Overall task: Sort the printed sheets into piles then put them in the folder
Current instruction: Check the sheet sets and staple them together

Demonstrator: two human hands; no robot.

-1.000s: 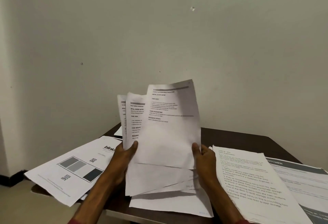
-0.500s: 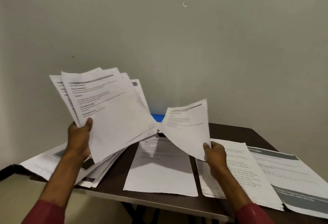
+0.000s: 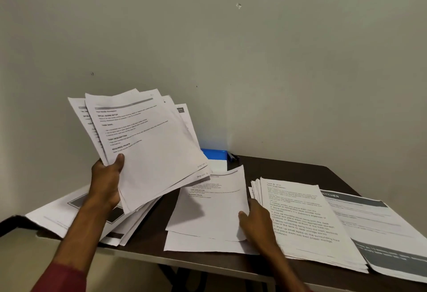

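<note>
Sheet over middle pile | right grip seemingly pinches its right edge | left grip holds fanned stack | square corners, flatten on counter before release

On top sheet of raised bundle, in bold: "INITIAL SCENE SETUP", "TASK GOAL", "TASK DESCRIPTION", "REQUIRED PROPS". On right pile: "TASK ID", with unclear number. On grey banner of far-right sheet: "KITCHEN". On middle sheet: only blurred print.

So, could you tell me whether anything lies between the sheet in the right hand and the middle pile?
Nothing visible does: the sheet in the right hand curls directly over the middle pile, with no object between them.
</note>
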